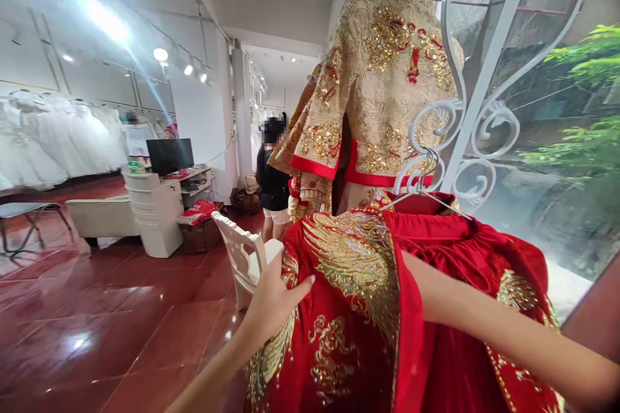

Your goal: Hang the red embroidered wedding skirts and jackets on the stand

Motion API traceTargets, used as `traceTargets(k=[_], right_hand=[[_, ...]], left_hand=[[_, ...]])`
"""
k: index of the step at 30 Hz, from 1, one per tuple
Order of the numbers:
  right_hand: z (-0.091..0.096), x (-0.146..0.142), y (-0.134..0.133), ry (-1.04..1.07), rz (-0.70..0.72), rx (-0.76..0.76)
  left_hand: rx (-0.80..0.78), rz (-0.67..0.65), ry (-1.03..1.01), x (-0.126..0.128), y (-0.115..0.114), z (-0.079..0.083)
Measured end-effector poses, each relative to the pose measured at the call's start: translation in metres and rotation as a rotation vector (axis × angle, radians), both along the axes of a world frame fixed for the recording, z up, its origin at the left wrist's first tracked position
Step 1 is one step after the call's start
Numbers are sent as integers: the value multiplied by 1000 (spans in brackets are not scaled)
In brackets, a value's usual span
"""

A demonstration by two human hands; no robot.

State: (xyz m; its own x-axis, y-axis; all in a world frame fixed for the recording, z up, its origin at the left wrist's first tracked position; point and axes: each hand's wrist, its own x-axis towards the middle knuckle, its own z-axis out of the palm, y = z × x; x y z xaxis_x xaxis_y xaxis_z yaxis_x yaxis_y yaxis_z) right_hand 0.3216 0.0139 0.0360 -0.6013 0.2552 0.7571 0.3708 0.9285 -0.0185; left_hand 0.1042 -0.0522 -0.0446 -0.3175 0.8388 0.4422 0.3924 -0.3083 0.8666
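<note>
A red garment with gold embroidery (368,310) hangs on a hanger (426,190) right in front of me. My left hand (274,300) lies against its left sleeve, thumb out along the fabric and fingers curled behind the edge. My right forearm (489,326) reaches into the garment's front opening, and the hand itself is hidden inside the cloth. Behind it, a gold embroidered jacket with red trim (382,90) hangs higher up.
A white scrolled metal frame (465,116) and a window stand at the right. A white chair (245,258) is on the red tiled floor at left. A person in black (274,184) stands further back, near a desk with a monitor (169,155). White dresses (58,135) line the left wall.
</note>
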Motion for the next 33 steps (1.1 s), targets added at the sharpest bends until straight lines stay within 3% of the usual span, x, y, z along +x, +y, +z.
traceTargets(k=[2, 6, 9, 13, 19, 26, 29, 33], right_hand=[[13, 30, 16, -146, 1, 35], [36, 79, 54, 11, -576, 166], [36, 82, 66, -143, -770, 197], [26, 67, 62, -237, -962, 308], [35, 67, 59, -173, -983, 341], [65, 67, 73, 59, -869, 280], [65, 89, 73, 161, -844, 229], [49, 122, 55, 262, -813, 238]], left_hand=[[-14, -28, -43, -4, 4, 2], [38, -65, -68, -7, 7, 8], [45, -89, -133, -8, 8, 9], [22, -85, -193, -13, 8, 10], [20, -146, -247, -30, 3, 26], [-97, -176, -608, -49, -2, 57], [-104, -163, -702, -55, -1, 62], [-124, -220, -720, -56, 2, 61]])
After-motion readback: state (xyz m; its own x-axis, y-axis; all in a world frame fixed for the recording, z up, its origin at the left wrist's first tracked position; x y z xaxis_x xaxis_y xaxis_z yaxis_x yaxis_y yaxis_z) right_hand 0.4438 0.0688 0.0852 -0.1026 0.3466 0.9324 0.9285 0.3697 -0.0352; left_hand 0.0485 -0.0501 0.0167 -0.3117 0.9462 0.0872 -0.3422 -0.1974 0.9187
